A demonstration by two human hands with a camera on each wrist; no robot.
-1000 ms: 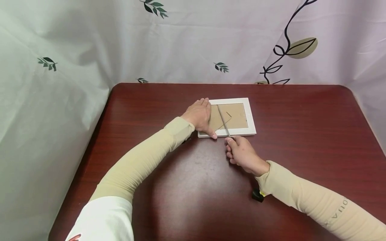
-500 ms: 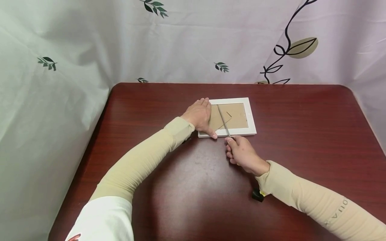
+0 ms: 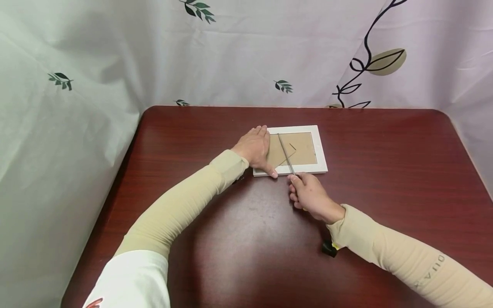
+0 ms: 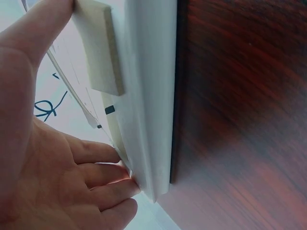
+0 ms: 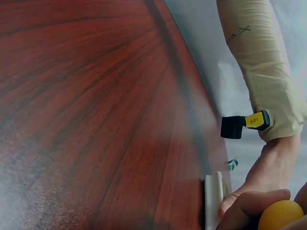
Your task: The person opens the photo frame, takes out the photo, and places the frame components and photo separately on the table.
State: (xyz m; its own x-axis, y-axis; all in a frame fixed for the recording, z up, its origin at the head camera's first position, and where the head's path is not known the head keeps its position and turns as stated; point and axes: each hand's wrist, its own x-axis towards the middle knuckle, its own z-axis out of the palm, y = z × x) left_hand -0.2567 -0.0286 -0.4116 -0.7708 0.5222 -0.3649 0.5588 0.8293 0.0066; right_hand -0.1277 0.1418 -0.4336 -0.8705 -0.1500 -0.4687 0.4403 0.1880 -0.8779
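Observation:
A white picture frame (image 3: 321,149) lies on the table with its brown backing board (image 3: 304,147) facing up. My left hand (image 3: 254,147) rests across its left end, fingers stretched toward the far side and thumb over the near edge. In the left wrist view those fingers (image 4: 103,191) touch the frame's side, near a pale beige block (image 4: 98,48). My right hand (image 3: 312,194) grips a screwdriver (image 3: 286,154) just in front of the frame. Its long metal shaft slants over the backing, the tip near the far inner edge. The yellow handle end (image 5: 280,215) shows in the right wrist view.
The dark red wooden table (image 3: 246,244) spreads around the frame. White cloth (image 3: 231,55) with leaf prints hangs behind it and at both sides. A black and yellow device (image 5: 256,120) is worn on the left wrist.

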